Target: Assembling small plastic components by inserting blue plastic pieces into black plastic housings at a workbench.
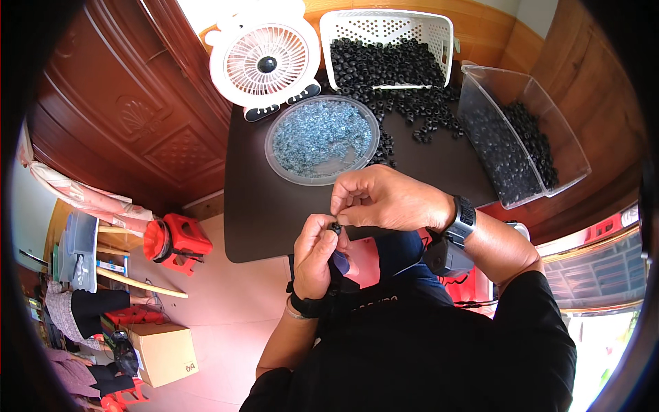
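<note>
My left hand [315,257] is closed, pinching a small round black part [334,227] between thumb and fingers. Just above it, my right hand [384,199] has thumb and forefinger pressed together at the top of that part. Whatever sits between the right fingertips is too small to make out. Both hands meet over the near edge of the dark table [261,220]. Beyond them stands a round clear tub [270,154] of small bluish transparent pieces [319,134]. Similar black parts [425,117] lie heaped on the table behind and to the right of the tub.
A white perforated basket [336,24] lies on its side, spilling black parts. At the right stands a clear bin [480,113] of them. A white fan [266,64] is at the back left. Red stools [187,237], a carton [163,353] and other seated people [72,316] are at the left.
</note>
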`<state>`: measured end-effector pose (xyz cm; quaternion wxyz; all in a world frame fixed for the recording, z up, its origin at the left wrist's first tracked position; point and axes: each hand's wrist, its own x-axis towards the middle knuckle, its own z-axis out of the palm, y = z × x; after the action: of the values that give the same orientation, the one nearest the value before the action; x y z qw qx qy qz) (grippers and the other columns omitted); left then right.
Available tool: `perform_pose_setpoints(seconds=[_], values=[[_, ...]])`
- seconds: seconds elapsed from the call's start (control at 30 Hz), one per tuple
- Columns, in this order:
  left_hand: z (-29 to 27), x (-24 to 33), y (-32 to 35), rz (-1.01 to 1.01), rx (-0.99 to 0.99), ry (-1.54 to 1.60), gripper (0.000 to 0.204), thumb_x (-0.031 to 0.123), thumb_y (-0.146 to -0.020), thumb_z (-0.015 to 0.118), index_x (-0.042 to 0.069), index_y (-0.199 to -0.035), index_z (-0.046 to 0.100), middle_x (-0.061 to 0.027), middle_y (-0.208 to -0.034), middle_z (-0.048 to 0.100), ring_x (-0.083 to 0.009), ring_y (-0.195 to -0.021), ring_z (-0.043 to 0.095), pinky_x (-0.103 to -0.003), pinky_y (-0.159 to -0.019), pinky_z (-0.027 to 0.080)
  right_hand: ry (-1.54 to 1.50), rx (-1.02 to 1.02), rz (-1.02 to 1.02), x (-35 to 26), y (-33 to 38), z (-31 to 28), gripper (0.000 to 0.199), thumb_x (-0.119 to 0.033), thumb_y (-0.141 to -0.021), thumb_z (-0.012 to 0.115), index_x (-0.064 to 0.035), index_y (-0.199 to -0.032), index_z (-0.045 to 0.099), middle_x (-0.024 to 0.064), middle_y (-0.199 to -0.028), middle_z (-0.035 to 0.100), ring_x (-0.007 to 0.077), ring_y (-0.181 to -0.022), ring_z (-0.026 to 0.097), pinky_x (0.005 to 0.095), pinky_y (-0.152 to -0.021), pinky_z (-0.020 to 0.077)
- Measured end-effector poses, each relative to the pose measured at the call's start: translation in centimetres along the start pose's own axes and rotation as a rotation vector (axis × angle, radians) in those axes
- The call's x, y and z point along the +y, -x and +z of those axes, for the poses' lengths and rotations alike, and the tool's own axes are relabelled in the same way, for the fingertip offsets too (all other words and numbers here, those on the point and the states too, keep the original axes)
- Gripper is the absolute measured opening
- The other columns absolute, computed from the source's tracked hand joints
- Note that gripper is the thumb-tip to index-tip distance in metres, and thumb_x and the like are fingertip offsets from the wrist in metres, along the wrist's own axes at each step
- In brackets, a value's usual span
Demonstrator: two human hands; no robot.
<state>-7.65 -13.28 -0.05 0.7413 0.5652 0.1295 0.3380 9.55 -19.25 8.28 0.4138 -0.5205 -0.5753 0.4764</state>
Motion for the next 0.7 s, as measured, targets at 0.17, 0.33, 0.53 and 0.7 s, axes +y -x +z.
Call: perform_pose_setpoints(seconds=[0.17, 0.33, 0.53, 0.7], values=[[0.2, 0.2, 0.1, -0.005, -0.006, 0.029, 0.035, 0.031, -0.092, 0.052, -0.003, -0.097, 0.049, -0.008, -0.075, 0.054, -0.0161, -0.069, 0.053, -0.027, -0.067, 0.042, -0.046, -0.025, 0.003, 0.8, -0.1, -0.2, 0.009, -0.008, -0.086, 0.062, -0.0011, -0.09, 0.061, -0.001, -0.074, 0.06, 0.0034, -0.068, 0.054, 0.0206, -0.06, 0.044], [0.0, 0.0, 0.0, 0.001, -0.02, 0.049, 0.034, 0.03, -0.092, 0.052, -0.003, -0.097, 0.049, -0.0081, -0.075, 0.054, -0.0164, -0.07, 0.053, -0.028, -0.067, 0.041, -0.011, -0.036, -0.017, 0.0, -0.1, 0.0, 0.008, -0.003, -0.087, 0.054, 0.0041, -0.085, 0.055, 0.0098, -0.07, 0.066, 0.014, -0.066, 0.066, 0.025, -0.061, 0.051], [-0.2, -0.1, 0.0, -0.015, -0.012, 0.031, 0.033, 0.029, -0.092, 0.052, -0.003, -0.097, 0.049, -0.0077, -0.075, 0.054, -0.0157, -0.07, 0.052, -0.028, -0.068, 0.042, 0.043, -0.02, -0.029, -0.2, -0.2, 0.0, 0.008, -0.003, -0.087, 0.054, 0.0044, -0.084, 0.057, 0.0099, -0.07, 0.067, 0.014, -0.066, 0.066, 0.0249, -0.061, 0.051], [-0.4, -0.3, 0.0, -0.036, -0.012, 0.002, 0.032, 0.03, -0.092, 0.054, -0.002, -0.096, 0.049, -0.0071, -0.075, 0.054, -0.0146, -0.07, 0.052, -0.027, -0.068, 0.042, 0.028, -0.012, 0.029, 0.2, -0.3, 0.1, 0.008, -0.007, -0.084, 0.061, -0.0007, -0.088, 0.062, 0.0002, -0.072, 0.061, 0.0048, -0.067, 0.055, 0.0221, -0.06, 0.0441]])
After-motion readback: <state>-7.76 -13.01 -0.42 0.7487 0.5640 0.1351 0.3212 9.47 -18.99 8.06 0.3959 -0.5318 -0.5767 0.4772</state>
